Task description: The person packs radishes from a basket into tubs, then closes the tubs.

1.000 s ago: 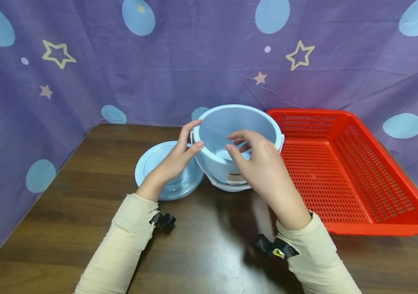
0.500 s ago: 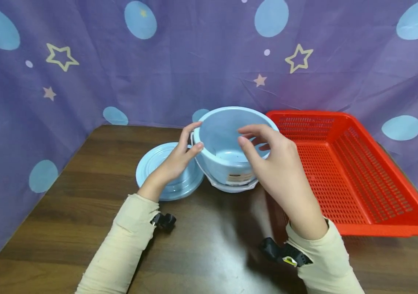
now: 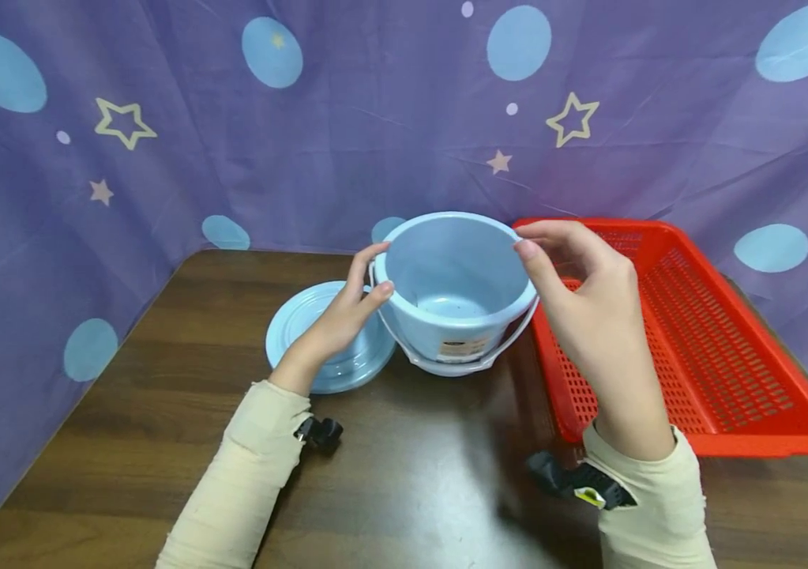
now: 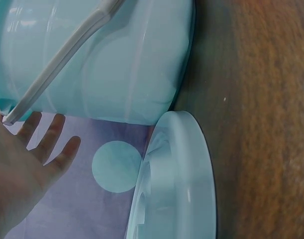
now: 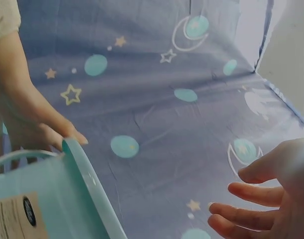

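A light-blue plastic bucket point(image 3: 456, 348) stands upright on the table, its white handle point(image 3: 510, 340) hanging down in front. Spread fingers of my left hand point(image 3: 332, 320) touch the left side of its rim; the left wrist view shows those fingers point(image 4: 52, 137) mostly straight beside the handle's end. My right hand point(image 3: 591, 300), fingers loosely bent, is at the bucket's right rim. From the right wrist, that hand point(image 5: 271, 199) appears apart from the bucket and holds nothing. A round light-blue lid point(image 3: 290, 324) lies flat to the bucket's left, partly behind my left hand.
A large red perforated basket point(image 3: 730, 442) stands on the right, just beside the bucket and partly hidden by my right arm. Behind the wooden table point(image 3: 162, 442) hangs a purple curtain point(image 3: 375, 103) with stars and ovals.
My right hand has moved rightward from over the bucket's opening to its right rim. The left hand stays at the left rim, and the bucket shows no clear movement.
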The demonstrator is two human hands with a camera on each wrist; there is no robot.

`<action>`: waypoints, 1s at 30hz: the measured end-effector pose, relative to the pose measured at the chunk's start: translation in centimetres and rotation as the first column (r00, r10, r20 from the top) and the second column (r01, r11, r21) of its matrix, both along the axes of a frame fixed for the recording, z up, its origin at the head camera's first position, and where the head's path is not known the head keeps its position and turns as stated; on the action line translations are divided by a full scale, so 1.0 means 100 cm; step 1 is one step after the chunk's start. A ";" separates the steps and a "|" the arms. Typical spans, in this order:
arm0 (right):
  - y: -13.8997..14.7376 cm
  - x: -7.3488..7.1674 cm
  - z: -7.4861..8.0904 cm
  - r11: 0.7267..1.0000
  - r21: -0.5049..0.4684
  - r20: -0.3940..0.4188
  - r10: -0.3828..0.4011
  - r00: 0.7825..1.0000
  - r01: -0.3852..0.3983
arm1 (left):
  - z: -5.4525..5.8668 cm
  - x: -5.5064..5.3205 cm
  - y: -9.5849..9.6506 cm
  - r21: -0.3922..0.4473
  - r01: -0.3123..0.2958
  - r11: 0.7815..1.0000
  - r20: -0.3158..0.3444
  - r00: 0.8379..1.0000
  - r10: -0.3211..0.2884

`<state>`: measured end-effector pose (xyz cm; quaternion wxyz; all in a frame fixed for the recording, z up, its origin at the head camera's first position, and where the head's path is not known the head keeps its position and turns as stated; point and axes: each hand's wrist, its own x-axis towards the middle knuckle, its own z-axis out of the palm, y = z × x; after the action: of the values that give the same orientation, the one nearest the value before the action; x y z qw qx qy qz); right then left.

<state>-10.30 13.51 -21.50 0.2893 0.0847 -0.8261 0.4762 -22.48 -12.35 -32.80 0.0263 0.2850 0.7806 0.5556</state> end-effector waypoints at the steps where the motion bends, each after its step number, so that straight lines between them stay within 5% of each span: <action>1: 0.003 -0.001 0.001 1.000 0.004 0.001 -0.008 1.000 0.008 | 0.000 0.000 0.001 0.002 0.001 1.000 -0.002 1.000 -0.001; 14: 0.038 -0.010 -0.002 0.997 0.012 0.104 -0.079 0.991 0.079 | -0.003 0.000 0.003 0.024 -0.006 1.000 -0.019 1.000 0.007; 24: 0.059 -0.024 -0.007 0.996 -0.062 0.134 -0.055 0.990 0.064 | -0.002 -0.002 0.000 0.044 0.020 0.999 -0.006 1.000 -0.020; 30: 0.073 -0.033 -0.007 0.993 0.086 0.197 -0.093 0.976 0.078 | -0.002 -0.003 0.000 0.055 0.026 0.998 -0.008 1.000 -0.026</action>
<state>-13.63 20.76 -22.24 0.2210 0.0117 -0.8718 0.4371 -22.77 -12.32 -32.99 0.0227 0.2978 0.7615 0.5753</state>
